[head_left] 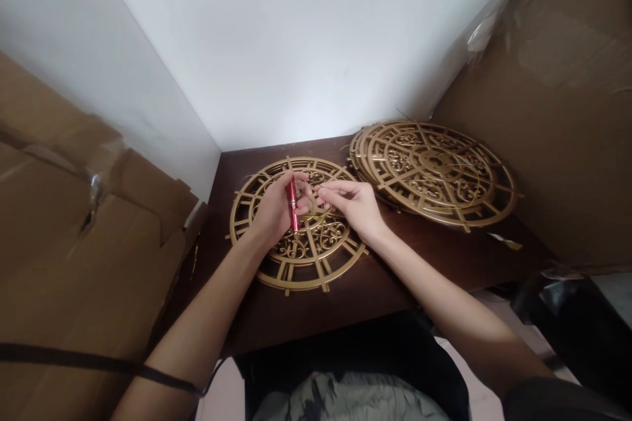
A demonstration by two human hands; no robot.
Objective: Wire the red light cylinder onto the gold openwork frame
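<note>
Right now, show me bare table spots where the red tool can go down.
Widest bare patch: the dark table between the single gold disc and the near edge. A smaller one lies in front of the stack of gold discs, by the right cardboard box. Crowded: the centre, where the left hand, holding the red tool, and right hand meet.

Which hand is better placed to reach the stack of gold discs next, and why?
Probably the right hand: it lies on the side of the stack of gold discs, nearer it. The left hand is farther off and its fingers grip the red tool.
</note>
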